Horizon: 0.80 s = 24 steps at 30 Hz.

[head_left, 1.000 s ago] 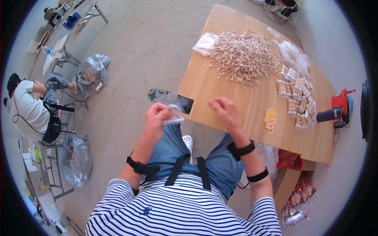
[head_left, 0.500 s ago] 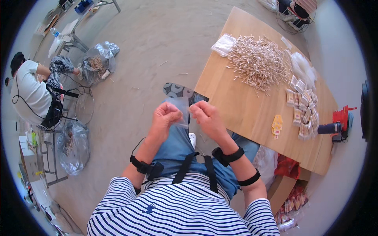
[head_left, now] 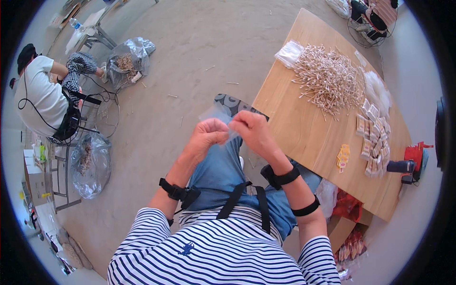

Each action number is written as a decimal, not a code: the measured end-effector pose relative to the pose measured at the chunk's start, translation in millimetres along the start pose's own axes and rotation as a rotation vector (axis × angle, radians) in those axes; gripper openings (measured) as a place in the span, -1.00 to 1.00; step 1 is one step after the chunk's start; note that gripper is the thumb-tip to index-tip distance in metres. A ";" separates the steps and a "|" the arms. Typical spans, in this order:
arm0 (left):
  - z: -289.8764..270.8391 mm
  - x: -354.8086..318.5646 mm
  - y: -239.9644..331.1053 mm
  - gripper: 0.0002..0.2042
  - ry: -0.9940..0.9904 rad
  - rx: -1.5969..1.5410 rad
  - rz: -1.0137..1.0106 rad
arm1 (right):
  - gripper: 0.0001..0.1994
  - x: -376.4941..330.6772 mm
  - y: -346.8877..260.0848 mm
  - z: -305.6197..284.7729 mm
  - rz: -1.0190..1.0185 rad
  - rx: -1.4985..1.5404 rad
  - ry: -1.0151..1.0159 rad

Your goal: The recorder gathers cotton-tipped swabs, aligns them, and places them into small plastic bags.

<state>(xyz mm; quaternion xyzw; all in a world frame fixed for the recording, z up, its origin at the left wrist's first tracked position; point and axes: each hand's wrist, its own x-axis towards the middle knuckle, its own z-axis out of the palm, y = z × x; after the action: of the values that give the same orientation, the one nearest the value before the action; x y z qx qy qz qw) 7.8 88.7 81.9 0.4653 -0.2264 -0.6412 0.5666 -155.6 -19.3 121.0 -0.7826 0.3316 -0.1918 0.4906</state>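
Note:
Over my lap, my left hand (head_left: 210,134) and my right hand (head_left: 251,133) are close together, fingers pinched. Both grip a small clear plastic bag (head_left: 217,113), which spreads out beyond my fingers. Its held edge is partly hidden by my fingertips. To the right, on the wooden table (head_left: 297,128), lies a big loose heap of cotton swabs (head_left: 327,78). A stack of clear bags (head_left: 289,53) sits at the heap's left. Nearer the table's right side are several filled small packs (head_left: 373,137) and a few yellow cards (head_left: 343,156).
Dark-handled red tool (head_left: 417,154) at the table's right edge. Under the table are a cardboard box (head_left: 343,230) and red packages (head_left: 352,244). Another person (head_left: 42,102) sits far left, near clear sacks (head_left: 90,166) of swab-like pieces. Stray swabs (head_left: 172,96) lie on the floor.
My hands have come closer together, and the bag has turned, now showing more beyond my fingers than between my hands. The whole view has shifted slightly.

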 end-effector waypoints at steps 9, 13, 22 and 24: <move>-54.3 44.9 5.5 -0.86 0.285 -0.304 0.094 | -0.51 44.5 63.0 18.3 0.210 -0.067 0.328; -70.7 58.5 -2.4 -0.85 0.263 -0.454 0.100 | -0.55 48.5 50.9 13.8 0.329 -0.030 0.199; -56.3 85.2 -6.4 -0.78 0.433 -0.389 0.105 | -0.63 44.9 38.8 19.4 0.287 -0.309 0.248; -51.6 88.8 -7.3 -0.78 0.455 -0.386 0.104 | -0.62 45.1 38.5 20.2 0.314 -0.312 0.239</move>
<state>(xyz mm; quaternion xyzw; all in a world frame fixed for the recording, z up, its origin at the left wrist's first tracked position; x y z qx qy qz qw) 54.7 19.6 21.7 0.4683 0.0087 -0.5219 0.7129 -123.8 -49.7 76.4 -0.7595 0.5303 -0.1508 0.3452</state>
